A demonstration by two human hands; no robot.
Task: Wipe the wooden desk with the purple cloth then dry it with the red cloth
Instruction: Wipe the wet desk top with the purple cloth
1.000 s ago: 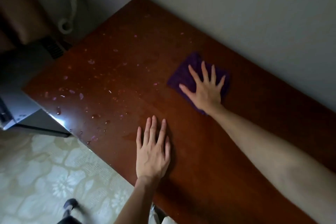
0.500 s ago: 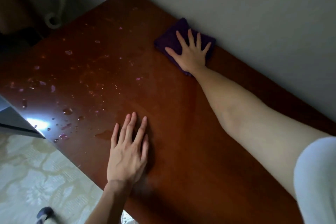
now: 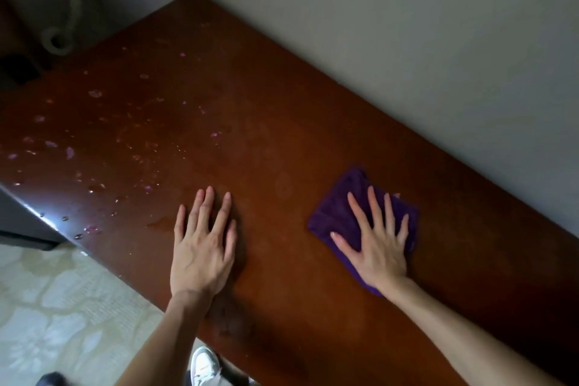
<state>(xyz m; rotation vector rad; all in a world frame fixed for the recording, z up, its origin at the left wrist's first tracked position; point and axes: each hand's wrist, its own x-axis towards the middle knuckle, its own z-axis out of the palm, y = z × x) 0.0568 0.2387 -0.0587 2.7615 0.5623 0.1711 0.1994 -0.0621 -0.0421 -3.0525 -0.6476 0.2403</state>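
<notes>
Purple cloth (image 3: 338,213) lay flat under the right hand (image 3: 377,252), fingers (image 3: 376,210) spread to press it; left hand (image 3: 200,257), fingers flat, steadied on the worktop (image 3: 282,110).

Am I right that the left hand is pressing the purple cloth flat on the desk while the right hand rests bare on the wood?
Not quite: the hands are swapped. In the head view the right hand presses the purple cloth flat on the desk, while the left hand rests bare on the wood.
</notes>
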